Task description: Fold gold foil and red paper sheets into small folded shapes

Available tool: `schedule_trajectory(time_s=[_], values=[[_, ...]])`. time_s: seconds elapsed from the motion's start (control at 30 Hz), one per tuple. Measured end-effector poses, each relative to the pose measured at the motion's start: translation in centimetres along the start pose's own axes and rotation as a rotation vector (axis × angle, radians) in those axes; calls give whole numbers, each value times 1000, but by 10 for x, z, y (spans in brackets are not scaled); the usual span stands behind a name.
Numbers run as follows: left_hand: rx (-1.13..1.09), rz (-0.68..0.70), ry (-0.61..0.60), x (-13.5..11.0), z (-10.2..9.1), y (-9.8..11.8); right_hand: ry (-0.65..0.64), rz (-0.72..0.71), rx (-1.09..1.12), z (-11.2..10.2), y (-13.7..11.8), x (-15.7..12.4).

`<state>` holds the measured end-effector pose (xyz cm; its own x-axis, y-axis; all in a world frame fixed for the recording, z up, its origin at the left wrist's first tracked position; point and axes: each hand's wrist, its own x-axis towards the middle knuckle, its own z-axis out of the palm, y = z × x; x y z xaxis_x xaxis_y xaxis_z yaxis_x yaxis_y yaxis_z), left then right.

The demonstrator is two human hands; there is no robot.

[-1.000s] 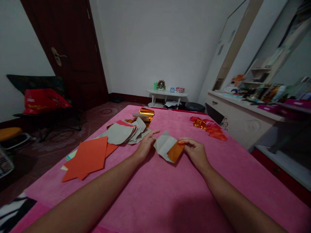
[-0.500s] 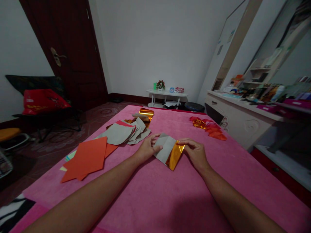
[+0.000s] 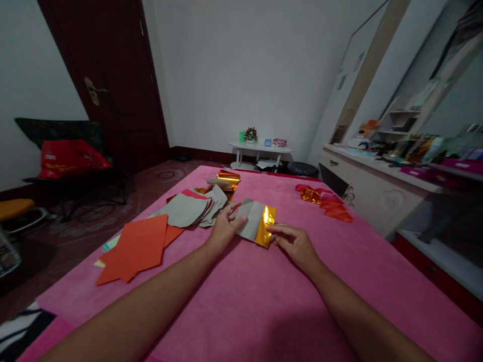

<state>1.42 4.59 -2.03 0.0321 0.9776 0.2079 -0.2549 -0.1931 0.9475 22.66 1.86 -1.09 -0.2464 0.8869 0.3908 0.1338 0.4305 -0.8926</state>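
Note:
A sheet of foil paper, grey on its back and shiny gold on its face, is between my hands just above the pink cloth. Its right side is folded over, so a gold strip shows there. My left hand grips the sheet's left edge, thumb on the grey side and fingers behind. At the folded gold edge, my right hand pinches with thumb and fingertips. Left of the sheet lies a pile of grey-backed paper pieces with a bit of red among them.
Orange paper sheets lie at the left of the pink cloth. Gold foil rests at the far end. Folded red and gold pieces sit at the right. A white dresser stands beyond the right edge.
The foil sheet has turned and shifted slightly left and away from me. My right hand has slid down along its gold folded edge. The left hand keeps its hold.

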Motion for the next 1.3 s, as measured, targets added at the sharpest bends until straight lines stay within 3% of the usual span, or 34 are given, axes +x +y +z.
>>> schedule_trajectory(time_s=[0.1, 0.23, 0.37, 0.47, 0.63, 0.97, 1.13, 1.3], values=[[-141, -64, -31, -6, 5, 7, 68, 30, 61, 2, 1, -1], [-202, -79, -181, -15, 15, 12, 69, -22, 21, 8, -3, -1], [-90, -32, -53, -16, 20, 8, 7, -20, -15, 14, -6, -3], [-9, -28, 20, -11, 18, 5, 65, 53, 32, 13, -8, -4], [91, 19, -41, -5, 11, 7, 227, 46, 106, 3, -10, 0], [166, -28, -157, -5, 8, 2, 164, 35, 113, 4, -3, 2], [219, -49, -92, -6, 6, 2, 228, 82, 57, 4, -1, 4], [307, 115, 105, -1, 0, -3, 260, 137, 69, 1, 1, 3]])
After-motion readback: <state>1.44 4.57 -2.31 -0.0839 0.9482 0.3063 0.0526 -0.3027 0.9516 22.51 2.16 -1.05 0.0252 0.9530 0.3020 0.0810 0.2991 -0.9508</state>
